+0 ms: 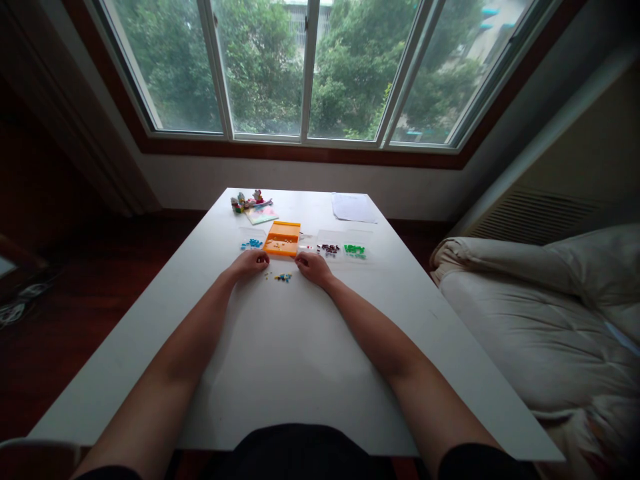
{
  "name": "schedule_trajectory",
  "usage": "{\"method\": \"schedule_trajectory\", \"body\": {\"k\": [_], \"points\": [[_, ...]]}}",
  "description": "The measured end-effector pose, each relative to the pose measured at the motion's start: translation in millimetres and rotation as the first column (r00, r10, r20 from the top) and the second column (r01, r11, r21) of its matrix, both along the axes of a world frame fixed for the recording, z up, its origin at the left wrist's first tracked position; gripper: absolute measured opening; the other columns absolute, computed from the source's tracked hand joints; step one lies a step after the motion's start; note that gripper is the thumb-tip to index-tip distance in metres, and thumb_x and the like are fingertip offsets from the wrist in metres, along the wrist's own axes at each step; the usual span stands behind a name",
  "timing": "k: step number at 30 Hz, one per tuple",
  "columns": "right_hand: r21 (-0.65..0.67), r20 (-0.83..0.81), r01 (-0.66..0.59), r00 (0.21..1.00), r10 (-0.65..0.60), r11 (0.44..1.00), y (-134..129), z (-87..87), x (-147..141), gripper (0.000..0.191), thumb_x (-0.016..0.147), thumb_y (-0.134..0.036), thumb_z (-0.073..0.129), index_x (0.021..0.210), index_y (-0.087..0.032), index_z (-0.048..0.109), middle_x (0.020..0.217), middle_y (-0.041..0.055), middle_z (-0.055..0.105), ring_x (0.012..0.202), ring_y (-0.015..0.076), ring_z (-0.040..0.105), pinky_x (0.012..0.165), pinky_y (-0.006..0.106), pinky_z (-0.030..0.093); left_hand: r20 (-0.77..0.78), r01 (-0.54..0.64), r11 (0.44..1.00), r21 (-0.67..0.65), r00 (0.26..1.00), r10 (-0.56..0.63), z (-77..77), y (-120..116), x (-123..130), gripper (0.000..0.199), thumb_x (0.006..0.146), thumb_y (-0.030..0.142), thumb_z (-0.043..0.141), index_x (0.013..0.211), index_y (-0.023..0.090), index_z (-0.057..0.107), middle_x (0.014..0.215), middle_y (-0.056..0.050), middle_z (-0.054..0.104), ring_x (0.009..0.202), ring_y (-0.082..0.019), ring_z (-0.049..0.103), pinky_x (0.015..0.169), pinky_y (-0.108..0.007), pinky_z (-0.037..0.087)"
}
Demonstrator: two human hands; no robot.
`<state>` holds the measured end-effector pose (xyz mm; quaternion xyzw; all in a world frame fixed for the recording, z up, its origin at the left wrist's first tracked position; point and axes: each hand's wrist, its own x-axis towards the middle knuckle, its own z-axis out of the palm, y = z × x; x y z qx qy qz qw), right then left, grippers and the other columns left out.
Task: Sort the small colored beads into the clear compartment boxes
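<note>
On the white table, my left hand (251, 264) rests just left of an orange case (283, 239), its fingers curled around something I cannot make out. By the case's lower right corner is my right hand (313, 266), fingers pressed together, their contents too small to tell. Between the hands, a little nearer to me, lies a small pile of mixed pieces (283, 277). Small light pieces sit inside the case. Blue pieces (252, 244) lie in a clear tray at its left. To its right, clear trays hold dark brown pieces (329, 250) and green pieces (355, 251).
Small colourful figures (249, 201) and a pastel card (262, 214) are at the table's back left. White papers (355, 207) lie at the back right. A padded cream sofa (530, 313) stands right of the table (295, 373). A window is beyond.
</note>
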<state>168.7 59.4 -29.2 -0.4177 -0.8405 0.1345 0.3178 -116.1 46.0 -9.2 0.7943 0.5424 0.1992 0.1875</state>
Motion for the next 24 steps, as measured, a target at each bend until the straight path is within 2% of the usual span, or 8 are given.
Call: {"method": "schedule_trajectory", "body": {"k": [4,6,8,10,12,15,18,24], "points": [[-0.011,0.007,0.010,1.000,-0.010,1.000,-0.8,1.0,-0.2,0.013,0.087,-0.023,0.060,0.092,-0.020,0.072,0.078,0.0011,0.068,0.070,0.0139,0.054,0.069,0.024,0.037,0.024,-0.037,0.992,0.117,0.999,0.035,-12.1,1.4,32.0,0.020,0.081,0.031,0.061,0.092,0.021,0.075,0.086,-0.004,0.070,0.077,-0.018,0.060,0.071,-0.029,0.047],[-0.006,0.011,0.011,1.000,-0.011,1.000,-0.3,0.2,-0.1,0.013,0.087,-0.023,0.060,0.093,-0.020,0.072,0.078,0.0011,0.068,0.071,0.0141,0.055,0.069,0.024,0.037,0.073,-0.023,0.988,0.153,0.997,0.012,-16.2,4.5,38.2,0.021,0.081,0.028,0.062,0.096,0.021,0.075,0.093,-0.005,0.072,0.080,-0.018,0.061,0.075,-0.029,0.049],[0.009,0.022,0.005,1.000,-0.005,1.000,0.6,-1.3,0.0,0.013,0.088,-0.022,0.060,0.093,-0.021,0.072,0.079,0.0012,0.068,0.072,0.0145,0.055,0.069,0.024,0.038,0.136,-0.039,0.978,0.206,0.991,0.010,-18.5,8.5,34.6,0.024,0.082,0.023,0.058,0.100,0.020,0.074,0.101,-0.005,0.072,0.087,-0.018,0.063,0.081,-0.029,0.050],[0.028,0.037,-0.016,0.999,0.015,0.999,1.3,-2.7,-0.2,0.014,0.088,-0.020,0.061,0.095,-0.021,0.072,0.082,0.0018,0.068,0.075,0.0153,0.056,0.072,0.025,0.039,0.160,-0.120,0.967,0.224,0.983,0.085,-19.7,11.5,24.2,0.025,0.084,0.021,0.054,0.100,0.020,0.074,0.100,-0.006,0.072,0.086,-0.018,0.063,0.081,-0.029,0.050],[0.038,0.057,-0.057,0.997,0.055,0.998,1.3,-3.5,-1.1,0.019,0.088,-0.018,0.061,0.102,-0.022,0.072,0.088,0.0029,0.069,0.081,0.0163,0.058,0.076,0.025,0.042,0.141,-0.193,0.964,0.184,0.976,0.168,-20.7,12.4,13.1,0.024,0.084,0.022,0.056,0.099,0.020,0.075,0.097,-0.005,0.073,0.083,-0.018,0.062,0.078,-0.029,0.050],[0.052,0.117,-0.142,0.984,0.135,0.988,0.4,-4.0,-3.8,0.032,0.090,-0.017,0.061,0.120,-0.024,0.070,0.102,0.0053,0.069,0.093,0.0183,0.058,0.085,0.028,0.044,0.110,-0.178,0.975,0.131,0.980,0.164,-22.3,10.6,5.6,0.021,0.083,0.027,0.060,0.096,0.021,0.076,0.094,-0.004,0.074,0.082,-0.018,0.062,0.076,-0.029,0.049],[0.102,0.200,-0.197,0.964,0.174,0.975,-0.6,-4.7,-7.1,0.040,0.092,-0.017,0.060,0.130,-0.027,0.067,0.116,0.0078,0.066,0.104,0.0211,0.055,0.095,0.033,0.044,0.089,-0.147,0.980,0.134,0.987,0.135,-22.5,8.1,8.5,0.021,0.083,0.030,0.061,0.094,0.021,0.077,0.093,-0.004,0.074,0.081,-0.019,0.062,0.075,-0.029,0.049],[0.114,0.263,-0.198,0.951,0.162,0.974,-3.2,-2.9,-10.2,0.032,0.092,-0.019,0.062,0.121,-0.028,0.073,0.113,0.0083,0.064,0.104,0.0225,0.054,0.097,0.036,0.043,0.089,-0.158,0.978,0.135,0.985,0.147,-16.8,5.2,13.1,0.024,0.085,0.031,0.058,0.095,0.022,0.078,0.095,-0.004,0.074,0.084,-0.019,0.063,0.078,-0.029,0.049]]}}
